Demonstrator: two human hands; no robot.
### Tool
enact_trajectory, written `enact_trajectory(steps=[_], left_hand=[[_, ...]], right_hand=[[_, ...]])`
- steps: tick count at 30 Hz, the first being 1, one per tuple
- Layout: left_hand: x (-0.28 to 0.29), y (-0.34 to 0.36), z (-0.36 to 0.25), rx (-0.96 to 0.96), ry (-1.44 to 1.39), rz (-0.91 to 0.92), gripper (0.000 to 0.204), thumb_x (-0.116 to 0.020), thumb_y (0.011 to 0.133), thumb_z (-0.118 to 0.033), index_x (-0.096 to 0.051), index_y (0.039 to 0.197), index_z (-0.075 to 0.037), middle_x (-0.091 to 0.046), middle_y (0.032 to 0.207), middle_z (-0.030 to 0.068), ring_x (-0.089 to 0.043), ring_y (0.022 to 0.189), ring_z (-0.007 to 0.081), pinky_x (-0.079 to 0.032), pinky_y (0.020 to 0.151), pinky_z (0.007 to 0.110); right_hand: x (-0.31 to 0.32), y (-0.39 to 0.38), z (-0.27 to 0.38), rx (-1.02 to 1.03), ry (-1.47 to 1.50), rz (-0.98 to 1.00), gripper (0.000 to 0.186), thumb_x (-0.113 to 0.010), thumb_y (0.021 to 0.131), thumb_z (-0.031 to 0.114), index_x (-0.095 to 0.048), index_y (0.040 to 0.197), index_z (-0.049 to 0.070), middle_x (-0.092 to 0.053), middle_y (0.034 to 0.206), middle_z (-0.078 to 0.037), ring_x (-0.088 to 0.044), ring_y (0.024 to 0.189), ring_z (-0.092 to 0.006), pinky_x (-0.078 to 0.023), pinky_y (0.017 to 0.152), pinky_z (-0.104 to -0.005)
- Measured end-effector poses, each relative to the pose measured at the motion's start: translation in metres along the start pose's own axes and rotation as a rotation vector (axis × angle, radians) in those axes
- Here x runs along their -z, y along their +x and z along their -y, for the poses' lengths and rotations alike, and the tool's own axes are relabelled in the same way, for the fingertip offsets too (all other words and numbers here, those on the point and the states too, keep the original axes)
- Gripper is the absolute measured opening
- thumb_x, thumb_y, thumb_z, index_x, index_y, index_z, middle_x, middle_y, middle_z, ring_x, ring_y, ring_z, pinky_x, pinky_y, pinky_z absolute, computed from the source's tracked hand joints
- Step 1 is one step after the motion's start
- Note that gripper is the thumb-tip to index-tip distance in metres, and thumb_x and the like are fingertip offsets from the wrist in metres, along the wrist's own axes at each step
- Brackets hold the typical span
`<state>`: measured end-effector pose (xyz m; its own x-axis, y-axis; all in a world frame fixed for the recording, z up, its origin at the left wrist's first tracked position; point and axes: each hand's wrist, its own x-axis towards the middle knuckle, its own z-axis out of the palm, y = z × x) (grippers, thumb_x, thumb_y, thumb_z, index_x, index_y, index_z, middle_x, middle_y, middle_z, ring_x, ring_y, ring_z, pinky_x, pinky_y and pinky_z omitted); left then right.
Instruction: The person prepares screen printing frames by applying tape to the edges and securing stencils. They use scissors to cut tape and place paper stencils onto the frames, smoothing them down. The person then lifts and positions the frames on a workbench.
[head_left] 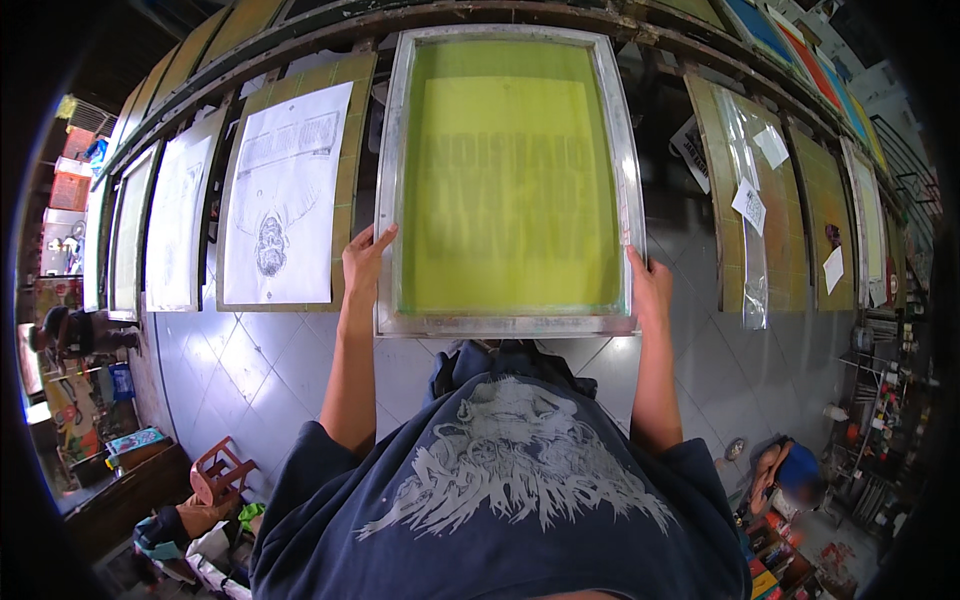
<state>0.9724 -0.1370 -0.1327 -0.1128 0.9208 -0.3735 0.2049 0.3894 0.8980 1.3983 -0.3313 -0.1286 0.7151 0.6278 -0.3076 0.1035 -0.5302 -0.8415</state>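
Note:
I hold an upright-facing screen frame point(390, 150) of silvery metal, with yellow-green mesh point(500, 200) showing faint blocky shapes. My left hand point(363, 255) grips the frame's left side near its lower part, fingers closed on the rim. My right hand point(650, 280) is closed on the right side at about the same height. The frame's near edge is close to my dark printed shirt point(510, 470). To the left lies a board with a white sheet point(285, 190) bearing a drawing; to the right, a board point(710, 150) has a clear plastic strip and small white papers.
A rack rail point(660, 55) curves across the back with more boards point(830, 250) along it. Tiled floor point(230, 370) lies below. A red stool point(215, 470) is lower left. A person point(785, 470) in blue headwear is low at the right, among clutter. Shelves with items point(880, 400) line the right side.

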Motion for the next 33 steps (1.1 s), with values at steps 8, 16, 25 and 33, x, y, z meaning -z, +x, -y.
enact_trajectory(steps=[8,16,25,33], left_hand=[[0.006,0.010,0.012,0.024,0.026,0.111,0.069,-0.084,0.087,-0.038,-0.062,0.134,0.007,-0.069,0.124,0.0138,-0.060,0.121,0.0207,-0.043,0.105,0.036],[0.004,0.014,0.021,0.011,0.029,0.041,0.068,-0.085,0.086,-0.035,-0.062,0.132,0.009,-0.070,0.122,0.0134,-0.062,0.114,0.0184,-0.045,0.102,0.033],[0.000,0.000,0.004,0.007,0.036,-0.007,0.080,-0.089,0.082,-0.032,-0.055,0.136,0.016,-0.069,0.121,0.0139,-0.063,0.109,0.0167,-0.045,0.100,0.027],[-0.001,0.000,0.005,-0.005,-0.072,0.058,0.058,-0.087,0.085,-0.025,-0.066,0.127,0.010,-0.072,0.107,0.0056,-0.063,0.097,0.0111,-0.046,0.090,0.023]], right_hand=[[-0.002,-0.003,0.004,-0.052,0.038,-0.008,0.055,-0.073,0.092,0.043,-0.074,0.111,-0.009,-0.076,0.097,-0.018,-0.070,0.085,-0.0213,-0.052,0.080,-0.0340],[-0.003,0.003,-0.003,-0.051,0.048,-0.012,0.055,-0.075,0.090,0.044,-0.075,0.107,-0.009,-0.076,0.093,-0.017,-0.070,0.082,-0.0205,-0.052,0.077,-0.0346],[-0.004,0.006,-0.012,-0.031,0.040,-0.019,0.055,-0.075,0.090,0.043,-0.074,0.105,-0.010,-0.076,0.091,-0.017,-0.068,0.079,-0.0203,-0.052,0.075,-0.0355],[-0.005,0.003,-0.007,-0.048,0.071,-0.018,0.055,-0.075,0.091,0.042,-0.073,0.109,-0.010,-0.075,0.094,-0.017,-0.068,0.082,-0.0191,-0.052,0.078,-0.0341]])
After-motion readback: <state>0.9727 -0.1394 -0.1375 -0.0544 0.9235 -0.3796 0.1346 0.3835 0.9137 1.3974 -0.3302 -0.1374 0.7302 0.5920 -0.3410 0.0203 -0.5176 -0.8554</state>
